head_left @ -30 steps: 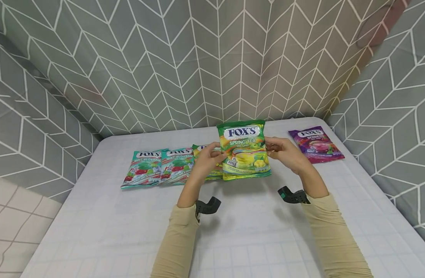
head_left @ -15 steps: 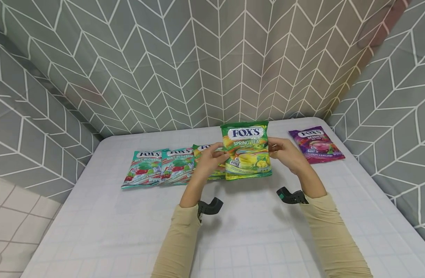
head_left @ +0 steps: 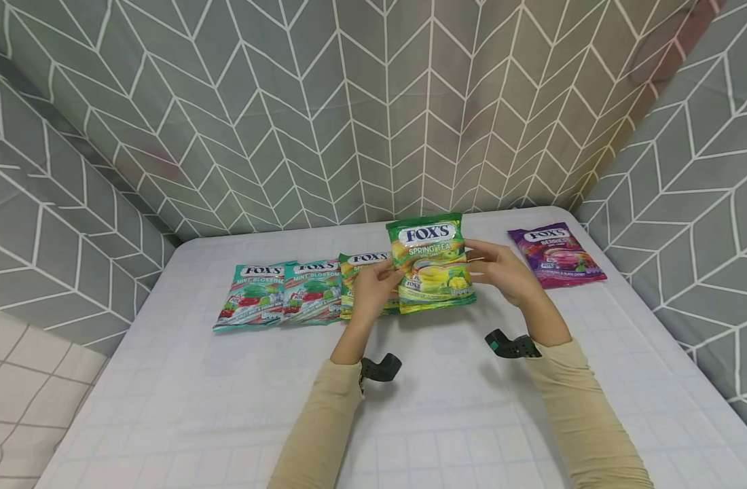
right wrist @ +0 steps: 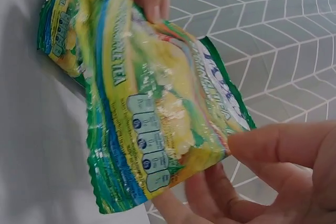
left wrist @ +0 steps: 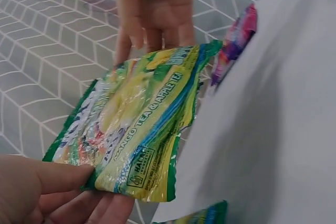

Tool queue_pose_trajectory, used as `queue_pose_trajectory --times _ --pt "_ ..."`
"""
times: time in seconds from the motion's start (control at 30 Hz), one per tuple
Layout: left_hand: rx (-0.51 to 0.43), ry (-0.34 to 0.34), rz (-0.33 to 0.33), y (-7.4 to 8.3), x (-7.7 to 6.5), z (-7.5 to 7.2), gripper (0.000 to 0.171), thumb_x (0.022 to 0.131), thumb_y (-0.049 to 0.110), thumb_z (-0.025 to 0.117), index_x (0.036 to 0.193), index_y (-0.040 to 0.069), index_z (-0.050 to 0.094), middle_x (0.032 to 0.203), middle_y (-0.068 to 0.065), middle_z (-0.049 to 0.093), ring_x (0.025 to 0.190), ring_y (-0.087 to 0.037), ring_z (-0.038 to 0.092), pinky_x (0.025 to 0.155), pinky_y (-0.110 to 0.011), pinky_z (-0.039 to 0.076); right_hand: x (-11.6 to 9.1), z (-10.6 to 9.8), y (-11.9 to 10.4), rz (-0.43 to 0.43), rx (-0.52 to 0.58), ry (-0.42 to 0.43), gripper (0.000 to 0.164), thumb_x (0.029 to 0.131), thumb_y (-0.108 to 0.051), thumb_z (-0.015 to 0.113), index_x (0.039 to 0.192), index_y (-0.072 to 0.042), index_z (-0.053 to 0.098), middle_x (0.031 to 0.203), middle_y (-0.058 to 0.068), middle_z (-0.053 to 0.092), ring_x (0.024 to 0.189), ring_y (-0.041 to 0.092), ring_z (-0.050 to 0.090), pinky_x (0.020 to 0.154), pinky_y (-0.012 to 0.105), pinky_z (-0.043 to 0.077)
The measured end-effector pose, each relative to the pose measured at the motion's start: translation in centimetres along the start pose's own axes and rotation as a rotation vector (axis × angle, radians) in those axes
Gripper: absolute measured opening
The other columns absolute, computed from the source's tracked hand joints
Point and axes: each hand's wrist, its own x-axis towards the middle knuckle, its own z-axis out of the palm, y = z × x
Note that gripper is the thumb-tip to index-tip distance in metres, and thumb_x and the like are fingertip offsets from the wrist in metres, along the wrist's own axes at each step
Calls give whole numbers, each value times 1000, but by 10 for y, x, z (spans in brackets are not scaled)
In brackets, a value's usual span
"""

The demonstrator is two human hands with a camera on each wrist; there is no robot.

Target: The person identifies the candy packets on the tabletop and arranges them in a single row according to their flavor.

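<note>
A green and yellow Fox's Spring Tea candy bag [head_left: 431, 265] is raised above the table, its front towards the head view. My left hand [head_left: 373, 288] pinches its left edge; in the left wrist view the thumb [left wrist: 65, 177] lies on the front and the other fingers go behind. At the bag's right edge is my right hand [head_left: 502, 272], fingers loosely spread. The right wrist view has its thumb tip [right wrist: 239, 142] right at the edge, fingers partly hidden behind the bag. A second Spring Tea bag [head_left: 358, 265] lies behind my left hand, partly covered.
Two teal Mint Blossom candy bags, one at the far left [head_left: 251, 295] and one beside it [head_left: 312, 292], lie in a row with the second Spring Tea bag. A purple Berries bag [head_left: 557, 255] lies at the back right of the white table [head_left: 434, 407]. Patterned curtains [head_left: 361, 115] enclose the back and sides.
The raised Spring Tea bag shifts slightly right, then back left and turns a little. My right hand's fingers have loosened and spread at its edge. The bags on the table stay put.
</note>
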Motion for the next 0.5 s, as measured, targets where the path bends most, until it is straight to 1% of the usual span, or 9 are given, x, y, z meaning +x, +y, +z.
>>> queue_pose_trajectory --times 0.1,0.2,0.33,0.4,0.5 --pt "34 26 1 -3 0 3 45 91 11 68 132 -2 56 112 -20 67 76 -26 69 66 -39 57 1 -1 4 33 -4 -31 66 93 1 55 152 -4 25 138 31 38 115 37 50 93 36 47" --pt "83 35 6 -4 1 3 50 87 9 72 133 -1 55 114 -18 66 87 -27 68 74 -37 56 4 1 9 51 -37 -29 73 89 4 57 153 -7 23 140 32 38 118 40 48 95 41 44" --pt "142 4 -4 -4 3 5 58 83 6 75 135 -3 52 118 -17 64 105 -27 63 84 -34 52 9 7 16 51 -116 40 75 85 11 54 152 -6 25 138 32 42 122 43 47 98 50 42" --pt "170 -21 -6 -4 3 6 60 83 5 74 137 -3 50 119 -18 63 105 -28 63 84 -35 52 11 10 18 51 -156 80 75 84 13 52 152 -6 27 136 32 45 123 43 47 98 52 42" --pt "216 -46 26 -5 3 8 62 80 -5 70 137 -5 48 122 -20 62 106 -29 62 83 -34 53 13 13 20 49 -201 119 75 83 15 52 151 -5 28 135 32 47 123 43 47 98 54 41"
